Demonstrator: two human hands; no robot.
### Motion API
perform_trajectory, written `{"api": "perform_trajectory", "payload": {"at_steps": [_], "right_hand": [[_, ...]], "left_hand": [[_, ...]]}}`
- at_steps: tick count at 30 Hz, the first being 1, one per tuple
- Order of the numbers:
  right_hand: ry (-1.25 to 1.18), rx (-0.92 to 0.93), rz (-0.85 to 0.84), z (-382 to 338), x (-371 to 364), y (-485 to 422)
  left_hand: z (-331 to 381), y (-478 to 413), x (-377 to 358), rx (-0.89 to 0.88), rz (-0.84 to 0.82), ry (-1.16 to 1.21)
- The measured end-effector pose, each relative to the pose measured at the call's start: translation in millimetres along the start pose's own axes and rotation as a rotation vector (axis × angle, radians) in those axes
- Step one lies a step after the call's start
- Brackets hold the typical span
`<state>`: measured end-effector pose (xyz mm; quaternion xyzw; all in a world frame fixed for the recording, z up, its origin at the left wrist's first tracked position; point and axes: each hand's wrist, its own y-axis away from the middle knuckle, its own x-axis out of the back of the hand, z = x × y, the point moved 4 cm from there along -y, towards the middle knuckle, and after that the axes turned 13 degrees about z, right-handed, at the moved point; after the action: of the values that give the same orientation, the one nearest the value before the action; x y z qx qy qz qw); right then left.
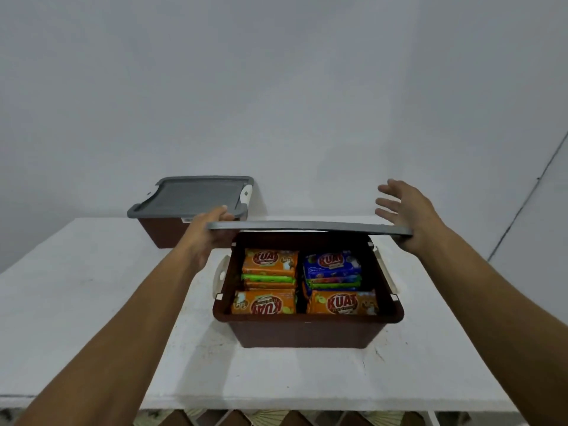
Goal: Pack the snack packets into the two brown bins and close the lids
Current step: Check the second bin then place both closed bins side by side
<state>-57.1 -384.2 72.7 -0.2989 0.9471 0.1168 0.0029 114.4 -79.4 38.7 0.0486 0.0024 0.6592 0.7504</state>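
Observation:
A brown bin (pixel 307 329) stands open near the table's front, filled with orange, blue and green snack packets (pixel 270 262). A grey lid (pixel 307 226) hovers level just above its far rim. My left hand (pixel 209 232) grips the lid's left end, thumb on top. My right hand (pixel 405 210) supports the lid's right end with its palm, fingers spread straight. The second brown bin (pixel 159 232) sits at the back left with its grey lid (pixel 196 195) on it.
Both bins stand on a white table (pixel 92 302) against a pale wall. White latch handles (pixel 222 272) hang at the near bin's sides. Patterned floor shows below the table's front edge.

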Motion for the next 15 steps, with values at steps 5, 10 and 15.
{"api": "perform_trajectory", "payload": {"at_steps": [5, 10, 15], "right_hand": [[-0.011, -0.057, -0.023, 11.2, -4.5, -15.9], [-0.017, -0.075, -0.036, 20.9, -7.6, -23.2], [0.01, -0.075, -0.023, 24.2, -5.5, -26.0]], "left_hand": [[-9.3, -7.4, -0.1, -0.002, 0.009, -0.051], [-16.9, -13.7, -1.8, 0.033, 0.048, -0.104], [-17.2, -15.6, -4.5, 0.039, 0.048, -0.128]]}}
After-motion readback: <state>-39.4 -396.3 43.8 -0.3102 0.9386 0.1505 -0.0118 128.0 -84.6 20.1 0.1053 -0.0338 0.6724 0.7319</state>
